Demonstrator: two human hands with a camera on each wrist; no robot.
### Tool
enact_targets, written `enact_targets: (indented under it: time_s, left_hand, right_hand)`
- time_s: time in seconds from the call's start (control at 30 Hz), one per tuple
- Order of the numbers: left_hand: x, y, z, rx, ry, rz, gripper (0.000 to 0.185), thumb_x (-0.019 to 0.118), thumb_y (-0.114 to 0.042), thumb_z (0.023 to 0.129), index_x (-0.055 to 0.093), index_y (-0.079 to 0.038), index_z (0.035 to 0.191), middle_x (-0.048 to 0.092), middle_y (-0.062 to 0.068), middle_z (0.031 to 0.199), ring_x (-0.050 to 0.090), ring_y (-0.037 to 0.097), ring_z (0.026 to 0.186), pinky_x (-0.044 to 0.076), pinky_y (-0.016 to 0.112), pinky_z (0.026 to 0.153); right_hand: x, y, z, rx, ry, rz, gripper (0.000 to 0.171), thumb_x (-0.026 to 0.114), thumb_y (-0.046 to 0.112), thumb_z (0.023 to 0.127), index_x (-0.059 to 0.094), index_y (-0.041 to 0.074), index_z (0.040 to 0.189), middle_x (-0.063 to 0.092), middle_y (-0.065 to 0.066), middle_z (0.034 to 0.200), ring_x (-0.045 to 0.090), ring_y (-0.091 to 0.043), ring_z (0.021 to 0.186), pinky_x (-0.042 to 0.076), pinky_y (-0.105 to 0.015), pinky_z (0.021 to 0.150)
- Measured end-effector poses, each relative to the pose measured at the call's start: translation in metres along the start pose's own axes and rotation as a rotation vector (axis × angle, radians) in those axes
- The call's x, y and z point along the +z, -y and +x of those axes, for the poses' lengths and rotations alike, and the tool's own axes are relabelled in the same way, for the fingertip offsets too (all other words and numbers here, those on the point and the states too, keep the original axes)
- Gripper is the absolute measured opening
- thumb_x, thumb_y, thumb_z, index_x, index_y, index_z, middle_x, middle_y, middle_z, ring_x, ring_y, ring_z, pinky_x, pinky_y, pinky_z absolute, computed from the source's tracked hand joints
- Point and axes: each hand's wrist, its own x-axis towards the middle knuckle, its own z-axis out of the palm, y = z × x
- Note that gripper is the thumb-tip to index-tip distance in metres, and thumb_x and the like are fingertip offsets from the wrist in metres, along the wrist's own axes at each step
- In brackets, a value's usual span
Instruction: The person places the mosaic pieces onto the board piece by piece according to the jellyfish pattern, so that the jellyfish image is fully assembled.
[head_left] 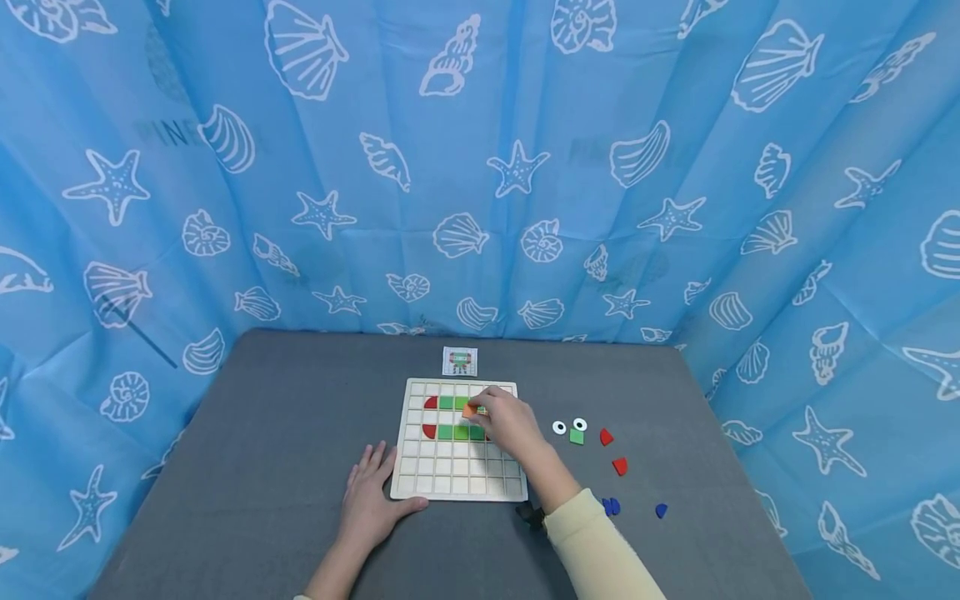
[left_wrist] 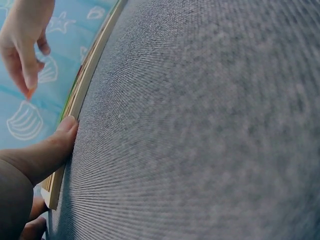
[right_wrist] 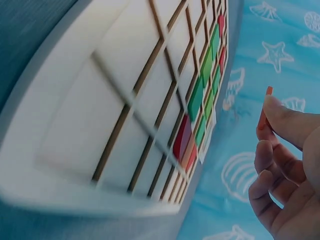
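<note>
Nearest the viewer, the left hand point(head_left: 372, 497) lies flat on the grey table point(head_left: 285, 433) with fingers straight, its thumb pressed against the near-left corner of the wooden grid board point(head_left: 459, 483); the left wrist view shows the thumb tip point(left_wrist: 66, 126) touching the board's edge. It holds nothing.

Just beyond, the right hand point(head_left: 508, 421), in a cream sleeve point(head_left: 596, 546), reaches over the right part of the board. Its thumb and forefinger are narrowed to a pinch on a small orange tile point(head_left: 470, 410). In the right wrist view the orange tile point(right_wrist: 263, 112) stands on edge between the fingertips point(right_wrist: 280, 107), clear of the board and not yet seated in a cell.

Under and left of the pinch lie two rows of tiles already set in the grid: each begins with a red half-disc point(head_left: 431, 403) at the left and continues rightward in green squares point(head_left: 454, 432). The rows' long axis runs left to right, and the held tile hovers at the right end of the upper row; the right hand is the nearer to that spot.

To the right of the board, apart from it, loose pieces rest on the table: two eye discs point(head_left: 569, 427), a green square point(head_left: 576, 437), two red pieces point(head_left: 612, 451) and blue pieces point(head_left: 611, 506).

Farthest, beyond the board's far edge, lies a small pattern card point(head_left: 460, 361), before the blue seashell-print curtain point(head_left: 480, 167).
</note>
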Motion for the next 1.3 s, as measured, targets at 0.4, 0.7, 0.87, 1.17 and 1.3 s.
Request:
enact_targets:
  time_s: [0.4, 0.7, 0.87, 1.17, 1.3]
  left_hand:
    - [0.001, 0.0, 0.0, 0.017, -0.002, 0.015, 0.115, 0.085, -0.064, 0.064, 0.045, -0.001, 0.151, 0.035, 0.024, 0.16, 0.022, 0.044, 0.152, 0.021, 0.062, 0.122]
    - [0.002, 0.003, 0.001, 0.02, -0.01, 0.003, 0.115, 0.086, -0.062, 0.064, 0.044, 0.0, 0.151, 0.035, 0.024, 0.16, 0.022, 0.044, 0.152, 0.02, 0.062, 0.122]
    - [0.001, 0.002, 0.001, 0.017, -0.007, 0.002, 0.115, 0.085, -0.063, 0.064, 0.044, -0.001, 0.151, 0.034, 0.024, 0.16, 0.022, 0.043, 0.152, 0.02, 0.061, 0.122]
    - [0.001, 0.002, 0.001, 0.012, 0.003, -0.007, 0.115, 0.085, -0.064, 0.064, 0.044, -0.001, 0.151, 0.034, 0.023, 0.161, 0.021, 0.043, 0.153, 0.019, 0.061, 0.122]
    - [0.001, 0.003, 0.002, 0.012, 0.001, -0.006, 0.116, 0.085, -0.064, 0.064, 0.043, -0.001, 0.152, 0.034, 0.023, 0.161, 0.02, 0.043, 0.153, 0.019, 0.061, 0.122]
  right_hand:
    - [0.026, 0.024, 0.025, -0.008, 0.075, 0.036, 0.023, 0.075, 0.03, 0.092, 0.078, 0.019, 0.112, 0.069, 0.002, 0.105, 0.069, -0.016, 0.096, 0.059, -0.035, 0.077]
    - [0.048, 0.037, 0.041, 0.048, 0.142, 0.015, 0.021, 0.076, 0.029, 0.092, 0.079, 0.02, 0.111, 0.069, 0.003, 0.105, 0.068, -0.014, 0.098, 0.058, -0.031, 0.08]
    - [0.054, 0.04, 0.045, 0.073, 0.156, 0.023, 0.023, 0.076, 0.026, 0.092, 0.078, 0.018, 0.114, 0.07, 0.0, 0.108, 0.068, -0.016, 0.102, 0.058, -0.033, 0.087]
    - [0.06, 0.038, 0.047, 0.078, 0.17, 0.036, 0.02, 0.076, 0.024, 0.092, 0.079, 0.019, 0.111, 0.067, 0.001, 0.105, 0.065, -0.014, 0.093, 0.058, -0.031, 0.083]
    - [0.059, 0.037, 0.049, 0.079, 0.175, 0.028, 0.018, 0.075, 0.024, 0.093, 0.079, 0.021, 0.11, 0.067, 0.002, 0.102, 0.064, -0.013, 0.09, 0.057, -0.03, 0.08]
